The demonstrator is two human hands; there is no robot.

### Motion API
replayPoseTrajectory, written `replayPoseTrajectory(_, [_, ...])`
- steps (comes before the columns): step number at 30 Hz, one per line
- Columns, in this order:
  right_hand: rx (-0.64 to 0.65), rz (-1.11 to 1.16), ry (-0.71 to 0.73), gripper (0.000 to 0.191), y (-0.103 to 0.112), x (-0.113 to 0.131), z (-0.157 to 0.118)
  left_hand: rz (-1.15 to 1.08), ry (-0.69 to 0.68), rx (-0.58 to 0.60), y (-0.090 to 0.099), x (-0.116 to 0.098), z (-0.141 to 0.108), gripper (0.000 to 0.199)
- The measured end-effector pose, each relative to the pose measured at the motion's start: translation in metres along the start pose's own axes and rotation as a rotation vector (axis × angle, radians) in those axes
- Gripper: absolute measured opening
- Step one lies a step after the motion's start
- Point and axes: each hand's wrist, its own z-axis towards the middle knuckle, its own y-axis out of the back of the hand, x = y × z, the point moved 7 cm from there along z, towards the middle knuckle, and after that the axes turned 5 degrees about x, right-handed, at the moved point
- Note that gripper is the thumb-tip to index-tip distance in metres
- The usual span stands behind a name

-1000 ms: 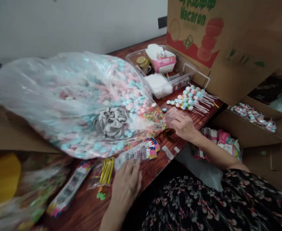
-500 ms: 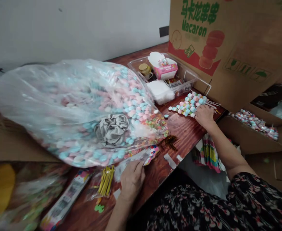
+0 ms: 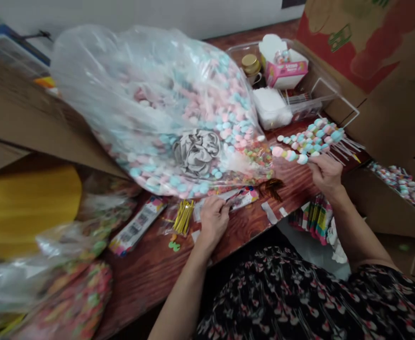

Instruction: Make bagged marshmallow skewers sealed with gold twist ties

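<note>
My right hand [image 3: 327,174] is closed on the stick of a marshmallow skewer [image 3: 289,155], whose pink, yellow and blue pieces point left above the table. Just behind it lies a pile of similar skewers [image 3: 317,136], their white sticks toward the right. My left hand [image 3: 214,216] is closed at the edge of a clear plastic bag with a colourful printed end [image 3: 246,197], lying flat on the table. Its fingertips are partly hidden. Left of that hand is a packet of yellow twist ties [image 3: 184,217], then a stack of printed bags [image 3: 138,226].
A big clear sack of pastel marshmallows [image 3: 207,99] fills the table's middle, a crumpled grey cloth [image 3: 197,151] on it. Behind is a clear plastic tray [image 3: 321,106] with a pink box [image 3: 287,73]. A large carton [image 3: 377,94] stands right; a lower box [image 3: 381,203] holds wrapped skewers.
My right hand has taken one skewer from the pile and drawn it toward me. My left hand has closed on the printed bag's edge. The camera view has shifted left and down.
</note>
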Motion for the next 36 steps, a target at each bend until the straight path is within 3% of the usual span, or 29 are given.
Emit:
replayPoseTrajectory(4, [0.15,0.114,0.146,0.016,-0.012,0.053,-0.015,0.012,-0.044,0.031,-0.002,-0.001,-0.004,0.017])
replayPoseTrajectory(7, [0.159,0.182,0.151,0.017,-0.018,0.07,-0.026,0.1,-0.109,0.102,-0.008,-0.007,-0.01,0.017])
replayPoseTrajectory(13, [0.183,0.25,0.068,0.018,-0.028,0.072,-0.047,-0.01,-0.04,0.117,-0.009,-0.01,-0.011,0.026])
replayPoseTrajectory(22, [0.187,0.328,0.032,0.017,-0.031,0.082,-0.052,-0.137,0.051,-0.102,-0.003,0.001,-0.003,0.015])
replayPoseTrajectory(24, [0.204,0.329,0.042,0.018,-0.033,0.085,-0.051,-0.132,0.035,-0.083,-0.004,0.004,-0.004,0.013])
replayPoseTrajectory(29, [0.225,0.303,0.051,0.018,-0.036,0.079,-0.048,-0.088,-0.051,0.094,-0.012,0.006,-0.009,0.016])
replayPoseTrajectory(36, [0.235,0.298,0.098,0.021,-0.037,0.078,-0.045,-0.241,0.053,0.073,-0.006,0.016,-0.004,0.018])
